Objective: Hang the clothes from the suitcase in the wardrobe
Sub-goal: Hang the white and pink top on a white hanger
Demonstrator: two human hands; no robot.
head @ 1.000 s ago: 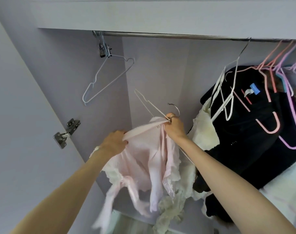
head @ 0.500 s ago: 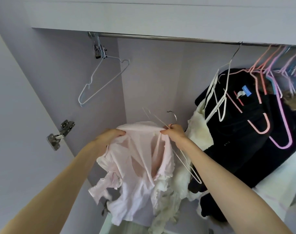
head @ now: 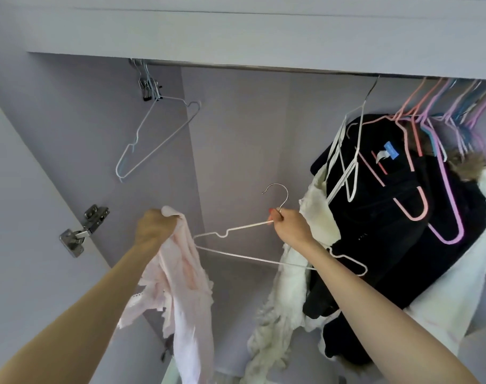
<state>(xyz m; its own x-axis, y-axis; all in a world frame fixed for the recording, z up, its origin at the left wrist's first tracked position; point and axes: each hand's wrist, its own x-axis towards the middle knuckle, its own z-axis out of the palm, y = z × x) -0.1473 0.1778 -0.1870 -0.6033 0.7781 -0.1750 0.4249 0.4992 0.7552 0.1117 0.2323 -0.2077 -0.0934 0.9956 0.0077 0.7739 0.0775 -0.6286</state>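
I look up into the wardrobe. My left hand (head: pixel 155 230) grips the top of a pale pink garment (head: pixel 181 297), which hangs limp below it. My right hand (head: pixel 289 227) pinches the neck of a white wire hanger (head: pixel 244 254) just under its metal hook. The hanger is bare and tilted, its left end close to the pink garment. The wardrobe rail (head: pixel 264 67) runs across above both hands.
An empty pale hanger (head: pixel 158 139) with clips hangs at the rail's left end. On the right hang a black garment (head: pixel 402 231), a cream lacy one (head: pixel 294 286), and several pink, purple and white hangers (head: pixel 430 167). A door hinge (head: pixel 82 231) sits at left.
The pink garment has come off the hanger and now hangs from my left hand alone. My right hand has drawn the bare hanger to the right and turned its hook upward.
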